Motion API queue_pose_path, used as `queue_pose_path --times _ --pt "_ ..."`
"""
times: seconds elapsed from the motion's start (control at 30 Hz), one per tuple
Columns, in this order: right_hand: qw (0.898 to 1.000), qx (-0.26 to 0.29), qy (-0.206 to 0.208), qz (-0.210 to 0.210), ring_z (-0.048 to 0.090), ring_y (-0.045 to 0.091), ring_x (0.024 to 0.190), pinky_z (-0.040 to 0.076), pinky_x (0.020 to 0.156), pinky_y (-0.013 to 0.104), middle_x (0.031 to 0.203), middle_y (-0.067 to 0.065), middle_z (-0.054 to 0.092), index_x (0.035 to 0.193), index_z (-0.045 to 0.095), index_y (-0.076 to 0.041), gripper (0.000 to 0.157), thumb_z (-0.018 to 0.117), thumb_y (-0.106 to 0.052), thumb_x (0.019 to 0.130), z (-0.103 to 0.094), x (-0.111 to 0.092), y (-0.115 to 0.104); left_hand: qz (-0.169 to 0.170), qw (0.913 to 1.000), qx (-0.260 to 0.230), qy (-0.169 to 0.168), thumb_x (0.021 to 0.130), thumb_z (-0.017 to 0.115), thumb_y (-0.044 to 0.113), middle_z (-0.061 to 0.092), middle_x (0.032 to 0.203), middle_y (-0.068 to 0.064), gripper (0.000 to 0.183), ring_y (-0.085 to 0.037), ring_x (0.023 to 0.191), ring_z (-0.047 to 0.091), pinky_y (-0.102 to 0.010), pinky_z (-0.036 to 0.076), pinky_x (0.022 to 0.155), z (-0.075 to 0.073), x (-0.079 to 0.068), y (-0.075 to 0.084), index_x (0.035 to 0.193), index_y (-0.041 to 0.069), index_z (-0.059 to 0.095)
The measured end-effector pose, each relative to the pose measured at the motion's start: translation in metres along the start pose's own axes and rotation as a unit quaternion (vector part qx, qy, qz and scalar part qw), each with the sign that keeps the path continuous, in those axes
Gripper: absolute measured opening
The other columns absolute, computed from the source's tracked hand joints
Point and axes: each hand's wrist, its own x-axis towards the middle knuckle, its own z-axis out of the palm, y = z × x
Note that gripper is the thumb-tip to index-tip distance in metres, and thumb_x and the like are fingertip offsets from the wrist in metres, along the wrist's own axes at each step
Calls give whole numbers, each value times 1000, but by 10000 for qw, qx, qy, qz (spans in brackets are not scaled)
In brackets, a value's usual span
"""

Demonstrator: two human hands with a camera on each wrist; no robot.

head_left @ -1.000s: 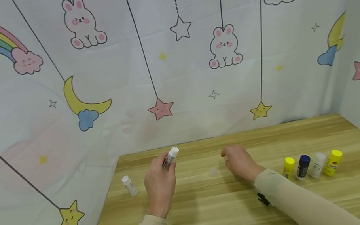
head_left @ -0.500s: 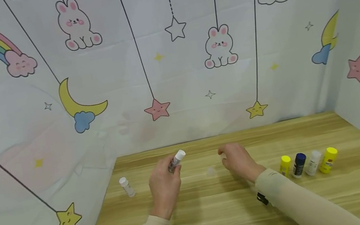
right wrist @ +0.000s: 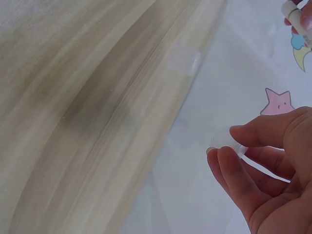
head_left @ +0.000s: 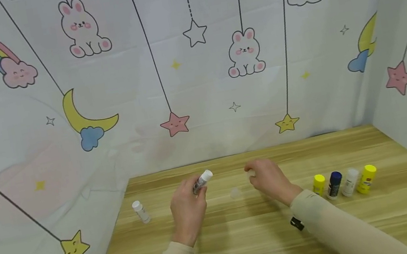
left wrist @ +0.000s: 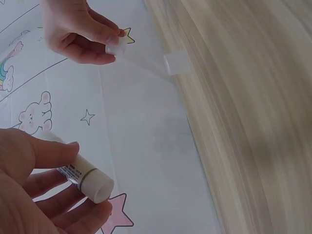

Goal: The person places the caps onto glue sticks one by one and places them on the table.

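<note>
My left hand grips a white glue stick with a grey label, tilted with its white end up and to the right in the head view. In the left wrist view the thumb and fingers wrap the tube of that glue stick. To the right, my right hand pinches a small translucent white cap between thumb and fingertips, raised above the table. A second translucent cap-like piece lies on the table between the hands.
At the left stands another white glue stick. A row on the right holds a yellow glue stick, a dark blue one, a white one and a larger yellow one. A printed cloth hangs behind the wooden table.
My left hand has moved a little to the right with the glue stick, nearer the right hand. The right hand keeps its pinch almost in place. The head view has shifted slightly.
</note>
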Motion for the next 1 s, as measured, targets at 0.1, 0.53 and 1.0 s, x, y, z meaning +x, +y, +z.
queue_pose_path --times 0.1,0.53,1.0 --pt "9999 24 84 -77 69 21 90 58 74 38 111 6 72 112 75 -10 25 71 -1 88 -3 -1 -4 -18 10000 -7 -18 81 85 7 70 92 -4 31 -19 76 68 -39 56 62 1 -1 1 109 10 74" --pt "9986 93 386 -352 65 12 73 53 61 29 103 6 71 110 75 -11 25 70 0 88 -16 -7 -25 -49 10000 -43 -57 81 85 7 70 95 -4 31 -20 78 69 -40 56 62 4 -2 2 109 11 74" --pt "9955 356 683 -558 63 7 70 53 62 26 97 3 72 105 77 -13 27 70 3 85 -19 -8 -33 -39 9997 56 -238 80 86 7 71 96 -4 29 -19 79 70 -38 57 63 5 -1 4 106 12 74"
